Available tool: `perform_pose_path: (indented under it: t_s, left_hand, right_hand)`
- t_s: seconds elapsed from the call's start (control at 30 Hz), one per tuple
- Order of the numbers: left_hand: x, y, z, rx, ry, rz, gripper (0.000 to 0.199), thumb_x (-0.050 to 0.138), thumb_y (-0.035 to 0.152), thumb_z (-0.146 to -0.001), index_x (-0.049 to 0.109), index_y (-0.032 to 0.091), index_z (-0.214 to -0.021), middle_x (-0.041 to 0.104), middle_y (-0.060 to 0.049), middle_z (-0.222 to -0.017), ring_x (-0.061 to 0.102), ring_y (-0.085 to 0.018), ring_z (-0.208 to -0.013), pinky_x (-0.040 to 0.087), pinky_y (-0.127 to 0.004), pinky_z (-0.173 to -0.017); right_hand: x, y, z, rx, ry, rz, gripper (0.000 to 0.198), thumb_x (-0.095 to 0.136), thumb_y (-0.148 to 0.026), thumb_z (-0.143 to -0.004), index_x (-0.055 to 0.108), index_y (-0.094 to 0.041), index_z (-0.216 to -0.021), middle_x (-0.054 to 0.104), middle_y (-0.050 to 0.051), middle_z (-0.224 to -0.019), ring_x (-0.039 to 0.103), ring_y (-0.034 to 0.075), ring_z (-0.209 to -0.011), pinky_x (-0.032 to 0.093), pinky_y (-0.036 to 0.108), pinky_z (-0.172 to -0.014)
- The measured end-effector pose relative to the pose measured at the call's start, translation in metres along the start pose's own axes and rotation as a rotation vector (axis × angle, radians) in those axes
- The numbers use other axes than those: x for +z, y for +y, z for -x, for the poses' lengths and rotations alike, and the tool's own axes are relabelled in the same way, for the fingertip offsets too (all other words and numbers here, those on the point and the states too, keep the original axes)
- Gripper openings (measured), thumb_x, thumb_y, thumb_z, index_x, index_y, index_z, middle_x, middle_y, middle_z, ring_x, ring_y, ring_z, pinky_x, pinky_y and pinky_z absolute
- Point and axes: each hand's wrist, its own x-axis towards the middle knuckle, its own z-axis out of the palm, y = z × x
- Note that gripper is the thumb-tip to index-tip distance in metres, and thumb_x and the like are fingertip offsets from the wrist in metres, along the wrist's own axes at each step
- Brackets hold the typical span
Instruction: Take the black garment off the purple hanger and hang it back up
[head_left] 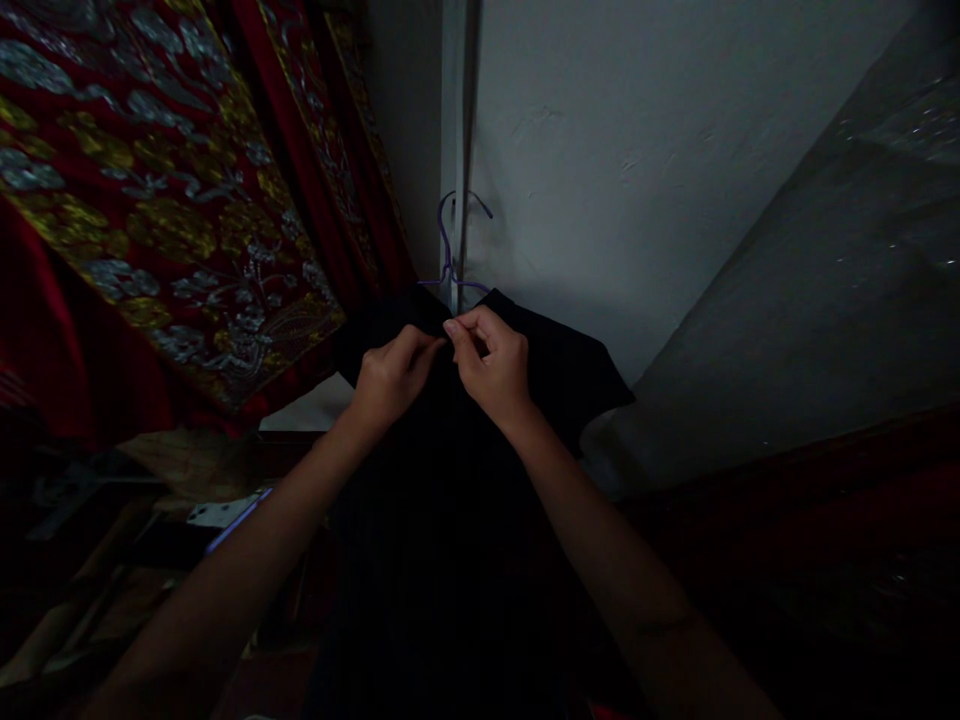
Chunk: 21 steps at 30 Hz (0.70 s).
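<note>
A black short-sleeved garment (570, 350) hangs on a thin purple hanger (447, 240), whose hook goes over a narrow upright strip on the wall. My left hand (394, 375) pinches the garment's front just below the neck opening. Right beside it, my right hand (491, 360) is pinched at the same spot, thumb against fingers. The fingertips of both hands almost meet. Whatever small part of the cloth lies between them is too dark to make out. Below my hands the lower garment fades into shadow.
Red cloth (172, 200) with gold and silver embroidery hangs at the left. Behind the hanger is a pale wall (585, 150) with the upright strip (454, 110). Shiny clear plastic sheeting (847, 260) covers the right side. Dim clutter with a bluish-edged object (238, 520) lies lower left.
</note>
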Motion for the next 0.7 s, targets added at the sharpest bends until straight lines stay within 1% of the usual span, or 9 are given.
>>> perform_pose_path:
  t_s: [0.13, 0.23, 0.3, 0.4, 0.47, 0.53, 0.6, 0.67, 0.7]
  left_hand:
    - [0.002, 0.007, 0.001, -0.103, -0.062, 0.003, 0.015, 0.059, 0.019, -0.095, 0.057, 0.020, -0.080, 0.062, 0.003, -0.065, 0.059, -0.010, -0.054, 0.039, -0.020, -0.053]
    - [0.006, 0.010, 0.001, -0.153, -0.202, -0.068, 0.014, 0.054, 0.017, -0.094, 0.057, 0.020, -0.081, 0.063, 0.000, -0.065, 0.060, -0.013, -0.053, 0.038, -0.023, -0.051]
    - [0.012, 0.014, 0.009, -0.187, -0.442, -0.136, 0.011, 0.051, 0.013, -0.093, 0.060, 0.018, -0.089, 0.069, -0.005, -0.072, 0.065, -0.018, -0.059, 0.042, -0.026, -0.054]
    - [0.020, 0.030, 0.039, -0.195, -0.916, -0.144, 0.021, 0.048, 0.006, -0.090, 0.062, 0.014, -0.103, 0.073, -0.013, -0.086, 0.072, -0.025, -0.071, 0.050, -0.032, -0.062]
    - [0.022, 0.045, 0.067, -0.169, -1.053, -0.093, 0.021, 0.051, 0.004, -0.088, 0.063, 0.016, -0.102, 0.074, -0.011, -0.083, 0.073, -0.024, -0.073, 0.052, -0.031, -0.064]
    - [0.020, 0.059, 0.092, -0.146, -1.108, -0.057, 0.019, 0.054, 0.006, -0.088, 0.063, 0.018, -0.099, 0.074, -0.008, -0.082, 0.073, -0.022, -0.072, 0.052, -0.029, -0.063]
    - [0.016, 0.066, 0.105, -0.166, -1.104, -0.006, 0.011, 0.054, 0.015, -0.094, 0.062, 0.020, -0.099, 0.074, -0.007, -0.086, 0.073, -0.021, -0.073, 0.052, -0.028, -0.063]
    - [0.013, 0.062, 0.100, -0.272, -0.965, 0.074, 0.012, 0.053, 0.030, -0.100, 0.058, 0.021, -0.105, 0.074, -0.006, -0.093, 0.073, -0.021, -0.078, 0.053, -0.029, -0.065]
    - [0.012, 0.056, 0.092, -0.351, -0.833, 0.113, 0.019, 0.054, 0.038, -0.100, 0.055, 0.022, -0.110, 0.072, -0.006, -0.095, 0.072, -0.021, -0.080, 0.053, -0.029, -0.067]
  right_hand:
    - [-0.003, 0.001, 0.005, -0.011, -0.020, 0.021, 0.022, 0.056, -0.033, -0.097, 0.055, -0.022, -0.078, 0.058, -0.002, -0.066, 0.058, 0.013, -0.061, 0.042, 0.027, -0.063]
    - [0.000, 0.002, 0.004, -0.008, -0.020, 0.068, 0.023, 0.055, -0.034, -0.097, 0.054, -0.023, -0.077, 0.057, -0.003, -0.065, 0.057, 0.013, -0.060, 0.042, 0.027, -0.062]
    - [0.002, -0.001, -0.003, -0.014, -0.006, 0.069, 0.025, 0.054, -0.036, -0.098, 0.053, -0.023, -0.077, 0.056, -0.003, -0.065, 0.056, 0.013, -0.060, 0.042, 0.026, -0.062]
    - [-0.001, -0.010, -0.022, -0.031, 0.082, 0.004, 0.028, 0.053, -0.042, -0.099, 0.054, -0.023, -0.078, 0.055, -0.002, -0.066, 0.056, 0.012, -0.062, 0.044, 0.026, -0.063]
    - [-0.012, -0.015, -0.035, -0.024, 0.172, -0.064, 0.030, 0.054, -0.047, -0.098, 0.055, -0.023, -0.080, 0.052, -0.003, -0.065, 0.056, 0.013, -0.062, 0.044, 0.026, -0.061]
    - [-0.031, -0.019, -0.041, -0.008, 0.265, -0.125, 0.031, 0.056, -0.049, -0.097, 0.056, -0.023, -0.080, 0.049, -0.003, -0.064, 0.054, 0.012, -0.060, 0.043, 0.026, -0.058]
    - [-0.058, -0.020, -0.037, 0.015, 0.369, -0.153, 0.029, 0.060, -0.047, -0.094, 0.057, -0.023, -0.078, 0.048, -0.004, -0.062, 0.050, 0.011, -0.056, 0.040, 0.025, -0.054]
    - [-0.087, -0.019, -0.025, 0.061, 0.505, -0.172, 0.026, 0.067, -0.041, -0.090, 0.060, -0.022, -0.074, 0.048, -0.005, -0.061, 0.045, 0.010, -0.052, 0.037, 0.024, -0.051]
    - [-0.101, -0.018, -0.016, 0.098, 0.571, -0.196, 0.024, 0.069, -0.038, -0.087, 0.061, -0.021, -0.072, 0.048, -0.005, -0.061, 0.043, 0.009, -0.050, 0.036, 0.024, -0.051]
